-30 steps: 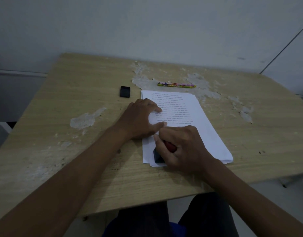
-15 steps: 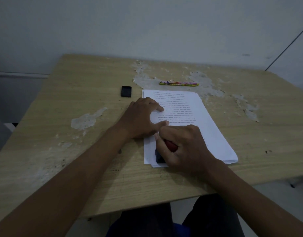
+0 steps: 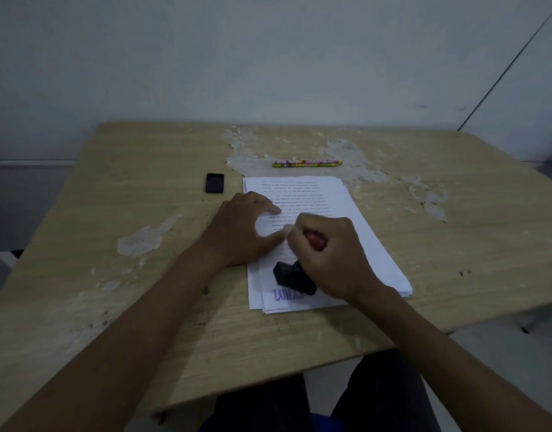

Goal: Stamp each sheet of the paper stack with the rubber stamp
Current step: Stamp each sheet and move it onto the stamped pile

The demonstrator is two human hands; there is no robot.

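1. Fingers (image 3: 318,227) of the right hand (image 3: 333,257) curl tight round the rubber stamp (image 3: 295,275), tilting it off the sheet so the purple mark (image 3: 287,295) shows.
2. Left hand (image 3: 240,232) rests on the paper stack (image 3: 355,213), its fingers loosely spread, likely to stop sheets sliding.
3. That stack lies near the tabletop's (image 3: 143,307) front edge, within easy reach.

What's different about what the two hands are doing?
The right hand is curled in a fist round the rubber stamp; the left hand holds nothing. The right hand is raised, with the stamp tilted above a purple mark; the left hand rests on the paper stack, pinning it. The right is nearer the stack's bottom edge, the left farther up. Both are over the same top sheet.
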